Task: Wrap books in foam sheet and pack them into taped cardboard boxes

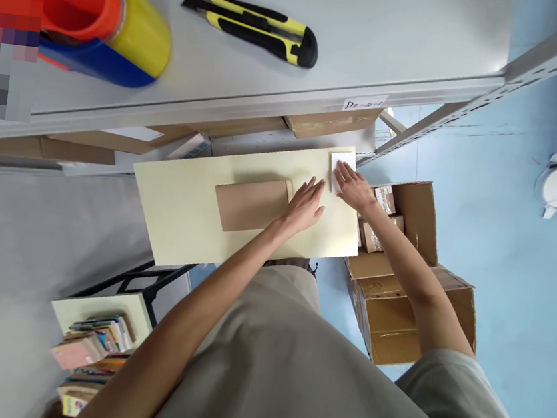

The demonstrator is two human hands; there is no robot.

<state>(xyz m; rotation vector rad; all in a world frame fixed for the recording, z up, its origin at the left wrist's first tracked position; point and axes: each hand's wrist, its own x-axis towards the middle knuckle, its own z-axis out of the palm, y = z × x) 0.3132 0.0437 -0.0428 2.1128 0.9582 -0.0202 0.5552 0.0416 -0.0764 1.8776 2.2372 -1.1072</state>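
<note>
At frame centre, the left hand point(305, 205) lies flat beside the brown envelope point(251, 204) (still unlabelled); the right hand point(355, 187), fingers open, presses the white label point(342, 165) on the bench point(177, 211).

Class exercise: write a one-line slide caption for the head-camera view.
Left hand rests flat beside a brown envelope on a cream board; right hand touches a white slip.

Left hand point(304, 205) flat beside brown envelope point(251, 204) mid cream board point(239, 204); right hand point(354, 187) on white slip point(342, 166) at board's far right corner. Utility knife point(259, 27), tape rolls point(108, 22) on shelf point(378, 39).
</note>
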